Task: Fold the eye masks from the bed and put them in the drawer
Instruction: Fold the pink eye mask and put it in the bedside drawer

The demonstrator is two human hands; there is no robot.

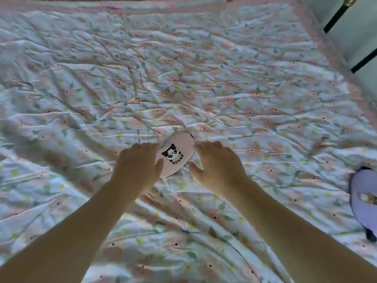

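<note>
A pink eye mask (177, 155) with a panda print and the word PANDA lies folded on the flowered bedsheet (204, 78) in the middle of the view. My left hand (136, 166) rests on its left side, thumb on the fabric. My right hand (218, 162) touches its right edge with fingertips and thumb. A second, lilac eye mask (364, 198) lies at the right edge of the view, partly cut off, with a dark strap end below it.
The wrinkled sheet covers nearly the whole view. The bed's pink border (334, 58) runs down the upper right, with pale floor and black bars (338, 15) beyond it. No drawer is in view.
</note>
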